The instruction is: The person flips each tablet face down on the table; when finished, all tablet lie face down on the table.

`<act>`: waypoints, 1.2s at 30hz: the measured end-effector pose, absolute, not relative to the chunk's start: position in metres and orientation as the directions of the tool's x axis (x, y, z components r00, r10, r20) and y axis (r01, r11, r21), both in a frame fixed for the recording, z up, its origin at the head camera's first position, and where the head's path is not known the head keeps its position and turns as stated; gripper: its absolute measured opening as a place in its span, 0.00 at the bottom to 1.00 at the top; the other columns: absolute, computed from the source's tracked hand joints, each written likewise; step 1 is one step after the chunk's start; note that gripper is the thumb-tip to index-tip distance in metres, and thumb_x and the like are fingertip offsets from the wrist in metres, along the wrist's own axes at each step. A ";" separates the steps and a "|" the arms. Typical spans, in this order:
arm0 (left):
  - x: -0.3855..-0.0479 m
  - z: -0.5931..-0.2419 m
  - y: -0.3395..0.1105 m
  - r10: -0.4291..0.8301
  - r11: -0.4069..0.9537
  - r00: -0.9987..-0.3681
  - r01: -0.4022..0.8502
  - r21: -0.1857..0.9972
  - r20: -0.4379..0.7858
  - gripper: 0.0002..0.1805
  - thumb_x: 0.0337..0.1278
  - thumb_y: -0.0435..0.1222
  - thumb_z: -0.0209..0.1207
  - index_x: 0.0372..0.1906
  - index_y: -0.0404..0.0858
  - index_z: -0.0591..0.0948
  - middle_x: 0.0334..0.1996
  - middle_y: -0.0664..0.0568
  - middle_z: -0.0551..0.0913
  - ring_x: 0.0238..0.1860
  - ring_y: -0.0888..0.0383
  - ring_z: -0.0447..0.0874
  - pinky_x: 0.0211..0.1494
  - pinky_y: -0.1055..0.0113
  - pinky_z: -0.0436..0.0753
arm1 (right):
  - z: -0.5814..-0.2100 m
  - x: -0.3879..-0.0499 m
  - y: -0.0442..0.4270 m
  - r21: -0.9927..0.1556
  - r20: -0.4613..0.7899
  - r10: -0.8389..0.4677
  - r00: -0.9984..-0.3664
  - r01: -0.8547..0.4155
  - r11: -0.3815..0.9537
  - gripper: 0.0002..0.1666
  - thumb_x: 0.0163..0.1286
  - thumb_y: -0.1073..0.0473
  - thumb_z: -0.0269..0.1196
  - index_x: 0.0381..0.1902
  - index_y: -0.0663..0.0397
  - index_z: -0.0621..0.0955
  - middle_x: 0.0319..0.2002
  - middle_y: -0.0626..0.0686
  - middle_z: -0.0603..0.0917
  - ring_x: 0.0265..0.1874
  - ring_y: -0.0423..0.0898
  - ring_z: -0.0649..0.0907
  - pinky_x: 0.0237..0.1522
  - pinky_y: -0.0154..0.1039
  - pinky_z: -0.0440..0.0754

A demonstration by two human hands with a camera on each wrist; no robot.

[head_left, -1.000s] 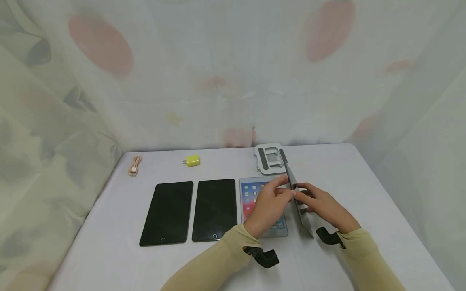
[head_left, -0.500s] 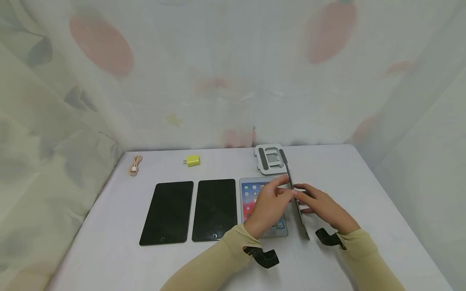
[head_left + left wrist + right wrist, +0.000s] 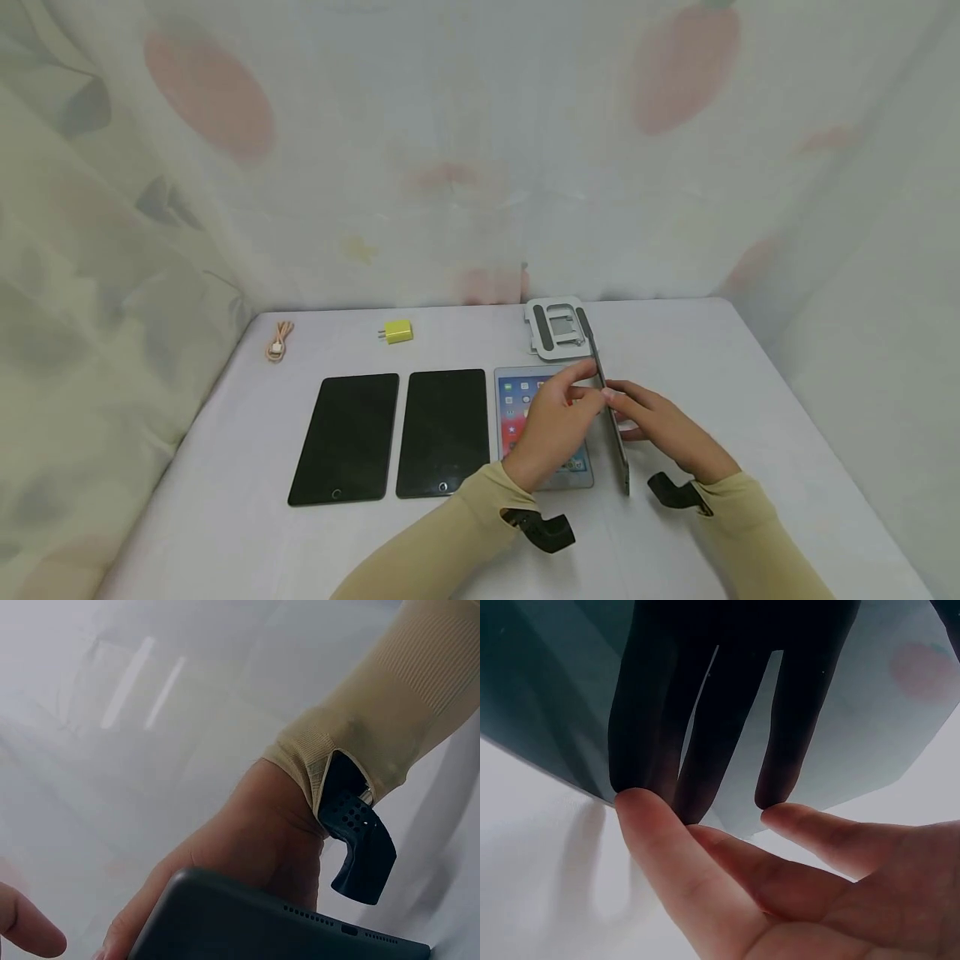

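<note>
A tablet (image 3: pixel 618 454) stands on its long edge between my two hands, seen almost edge-on in the head view. My left hand (image 3: pixel 551 429) holds its left side, and my right hand (image 3: pixel 678 429) holds it from the right, their tips close together at the upper edge. In the left wrist view the tablet's short edge (image 3: pixel 307 913), with speaker holes and a port, partly covers the left hand. Right fingertips (image 3: pixel 641 810) touch a glossy face that mirrors them. Beneath the left hand lies a lit tablet (image 3: pixel 512 404), partly covered.
Left of the lit tablet lie two tablets with dark screens, one nearer (image 3: pixel 444 433) and one farther left (image 3: pixel 347 437). A yellow plug adapter (image 3: pixel 396 332) and a coiled pinkish cable (image 3: pixel 278 340) sit at the back. A grey folding stand (image 3: pixel 538 327) lies behind the held tablet.
The held tablet has turned slightly: its near end has swung left, so its right face, visible earlier, is now almost edge-on. The hands have hardly moved.
</note>
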State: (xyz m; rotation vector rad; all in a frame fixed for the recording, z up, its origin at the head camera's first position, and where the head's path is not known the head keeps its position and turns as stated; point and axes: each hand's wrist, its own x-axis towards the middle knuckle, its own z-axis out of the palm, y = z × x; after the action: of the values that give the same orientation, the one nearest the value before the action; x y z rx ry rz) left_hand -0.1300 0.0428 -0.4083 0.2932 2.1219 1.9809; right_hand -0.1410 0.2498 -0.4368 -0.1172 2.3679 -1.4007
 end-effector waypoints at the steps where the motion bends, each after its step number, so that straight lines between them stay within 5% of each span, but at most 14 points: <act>1: -0.130 -0.409 0.042 0.293 0.072 -0.956 -0.004 0.997 -0.025 0.30 0.75 0.44 0.58 0.79 0.46 0.75 0.72 0.62 0.81 0.59 0.67 0.84 0.58 0.65 0.85 | -0.437 -0.141 0.249 -0.860 -0.286 -0.263 -0.921 0.125 0.495 0.46 0.85 0.33 0.51 0.85 0.59 0.61 0.82 0.67 0.66 0.75 0.65 0.76 0.65 0.54 0.87; 28: -0.134 -0.420 0.042 0.291 0.106 -0.956 0.010 0.994 -0.021 0.25 0.79 0.44 0.52 0.75 0.58 0.79 0.72 0.65 0.78 0.55 0.65 0.83 0.59 0.61 0.82 | -0.425 -0.138 0.245 -0.860 -0.215 -0.254 -0.943 0.060 0.506 0.45 0.86 0.36 0.53 0.83 0.64 0.63 0.81 0.68 0.68 0.74 0.65 0.78 0.63 0.53 0.88; 36: -0.133 -0.427 0.046 0.351 0.100 -0.935 -0.023 0.995 -0.057 0.25 0.79 0.44 0.53 0.76 0.50 0.79 0.70 0.58 0.81 0.56 0.61 0.87 0.64 0.58 0.86 | -0.419 -0.131 0.252 -0.848 -0.116 -0.221 -0.968 -0.019 0.529 0.41 0.86 0.38 0.56 0.82 0.60 0.68 0.76 0.67 0.76 0.68 0.62 0.84 0.57 0.50 0.91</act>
State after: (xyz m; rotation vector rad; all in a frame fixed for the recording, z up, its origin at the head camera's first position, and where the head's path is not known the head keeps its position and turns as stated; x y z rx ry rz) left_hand -0.1327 0.0459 -0.4268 0.3254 2.1013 1.9096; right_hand -0.1308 0.2523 -0.4191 -0.2041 2.5588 -1.4157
